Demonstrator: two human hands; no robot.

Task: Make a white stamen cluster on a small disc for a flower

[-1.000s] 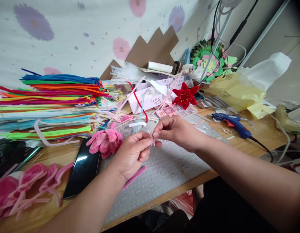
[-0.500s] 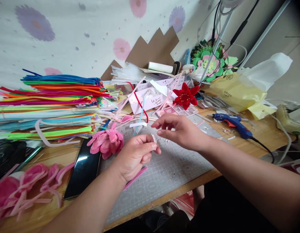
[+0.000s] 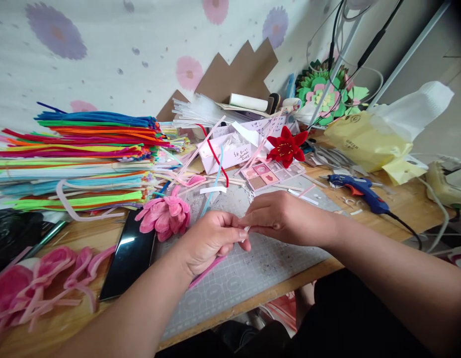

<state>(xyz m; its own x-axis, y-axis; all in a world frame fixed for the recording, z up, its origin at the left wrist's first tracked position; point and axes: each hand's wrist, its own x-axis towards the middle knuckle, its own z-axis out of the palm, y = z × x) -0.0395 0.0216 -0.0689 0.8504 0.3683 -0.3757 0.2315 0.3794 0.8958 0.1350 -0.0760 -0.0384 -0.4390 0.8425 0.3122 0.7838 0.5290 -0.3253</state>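
My left hand (image 3: 217, 236) is closed in a pinch around a small white bundle (image 3: 246, 229) of thin strands, mostly hidden by the fingers. Against it lies my right hand (image 3: 277, 219), its fingertips closed over the bundle's upper part. Both hands are just above the grey cutting mat (image 3: 230, 303). Left of them a pink fuzzy flower (image 3: 165, 216) rests at the mat's edge beside a black phone (image 3: 124, 261). A pink strip (image 3: 206, 273) lies beneath my left wrist.
Coloured pipe cleaners (image 3: 85, 159) are stacked at the left. Beyond the hands are a red flower (image 3: 287, 146) and a pink palette (image 3: 260, 176). A blue glue gun (image 3: 360, 193) lies right, near a yellow tissue pack (image 3: 368, 139). Pink looped pieces (image 3: 47, 278) sit front left.
My right hand has come down and left, from apart in the air to touching the white bundle at my left fingertips. The left hand keeps its pinch.
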